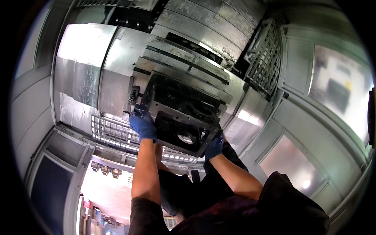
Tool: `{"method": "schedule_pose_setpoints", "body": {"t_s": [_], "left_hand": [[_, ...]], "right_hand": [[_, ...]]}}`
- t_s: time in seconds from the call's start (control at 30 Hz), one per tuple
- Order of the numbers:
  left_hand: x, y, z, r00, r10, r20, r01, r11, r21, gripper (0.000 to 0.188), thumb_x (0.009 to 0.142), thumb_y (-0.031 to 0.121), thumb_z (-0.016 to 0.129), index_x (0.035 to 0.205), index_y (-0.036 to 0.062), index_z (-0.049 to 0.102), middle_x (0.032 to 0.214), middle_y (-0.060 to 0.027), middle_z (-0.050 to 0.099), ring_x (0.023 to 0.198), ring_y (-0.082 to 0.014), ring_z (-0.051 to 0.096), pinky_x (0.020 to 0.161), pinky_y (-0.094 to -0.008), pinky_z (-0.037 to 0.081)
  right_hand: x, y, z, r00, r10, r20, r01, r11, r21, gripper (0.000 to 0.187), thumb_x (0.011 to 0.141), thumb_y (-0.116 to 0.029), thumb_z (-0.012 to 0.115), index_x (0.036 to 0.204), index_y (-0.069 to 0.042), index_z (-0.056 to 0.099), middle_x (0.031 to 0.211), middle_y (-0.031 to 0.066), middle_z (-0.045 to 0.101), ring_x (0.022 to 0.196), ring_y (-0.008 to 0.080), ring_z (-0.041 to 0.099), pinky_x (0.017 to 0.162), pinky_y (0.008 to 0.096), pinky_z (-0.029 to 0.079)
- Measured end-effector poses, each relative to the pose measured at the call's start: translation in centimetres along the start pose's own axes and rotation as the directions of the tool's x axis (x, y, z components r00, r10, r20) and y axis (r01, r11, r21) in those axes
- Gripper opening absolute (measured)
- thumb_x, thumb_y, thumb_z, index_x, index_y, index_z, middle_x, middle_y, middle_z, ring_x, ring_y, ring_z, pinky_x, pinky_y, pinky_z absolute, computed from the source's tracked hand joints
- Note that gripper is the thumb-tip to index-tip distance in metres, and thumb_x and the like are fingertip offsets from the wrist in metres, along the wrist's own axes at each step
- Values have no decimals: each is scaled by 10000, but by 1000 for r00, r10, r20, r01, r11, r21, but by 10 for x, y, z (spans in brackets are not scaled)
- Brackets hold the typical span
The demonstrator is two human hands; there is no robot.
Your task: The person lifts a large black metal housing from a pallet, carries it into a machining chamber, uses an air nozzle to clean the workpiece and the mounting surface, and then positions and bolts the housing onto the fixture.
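Both my hands wear blue gloves and grip a dark, heavy metal casting point(184, 131) with a round bore in it. My left hand point(142, 123) clasps its left edge. My right hand point(214, 147) holds its lower right corner. The casting sits against a black fixture block point(178, 96) mounted on the grey steel machine table point(117, 58) inside a machining enclosure. My bare forearms reach up from the lower edge.
A metal grating point(111, 133) runs under the fixture, and another grating point(266, 58) stands at the upper right. A clamp bolt point(132, 97) sticks out left of the fixture. Enclosure walls with windows point(338, 92) curve around right. An open doorway point(103, 192) shows a bright shop floor.
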State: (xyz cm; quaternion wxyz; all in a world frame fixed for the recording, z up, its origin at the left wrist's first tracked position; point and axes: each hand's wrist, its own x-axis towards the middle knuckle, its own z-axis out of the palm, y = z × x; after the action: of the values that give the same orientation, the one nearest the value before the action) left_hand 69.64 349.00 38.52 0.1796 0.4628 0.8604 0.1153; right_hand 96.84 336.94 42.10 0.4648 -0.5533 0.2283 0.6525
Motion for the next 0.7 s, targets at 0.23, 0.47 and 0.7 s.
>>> {"method": "schedule_pose_setpoints", "body": {"t_s": [0.23,0.47,0.7], "left_hand": [[1,-12,-7,980,30,199,30,956,-290,464,936,396,489,733,-11,579,583,-163,549,530,-287,533,505,-407,388],[4,20,-28,858,-343,384,498,739,-454,456,891,466,574,589,143,463,428,31,362,353,-80,319,373,-243,215],[19,-18,-18,915,323,243,-289,943,-166,194,899,181,490,963,42,608,552,25,394,453,-87,354,416,-256,332]], "right_hand": [[-2,30,-36,946,-239,221,212,967,139,359,989,-233,373,1291,-45,421,1240,58,494,1107,178,477,951,307,396],[-25,59,-50,902,-375,215,397,915,-68,543,934,-146,481,1421,-48,261,1382,67,382,1249,146,386,1042,280,312],[-39,22,20,959,-270,-83,256,955,-150,302,872,-88,627,1153,-36,529,953,5,586,843,58,538,747,214,453]]}}
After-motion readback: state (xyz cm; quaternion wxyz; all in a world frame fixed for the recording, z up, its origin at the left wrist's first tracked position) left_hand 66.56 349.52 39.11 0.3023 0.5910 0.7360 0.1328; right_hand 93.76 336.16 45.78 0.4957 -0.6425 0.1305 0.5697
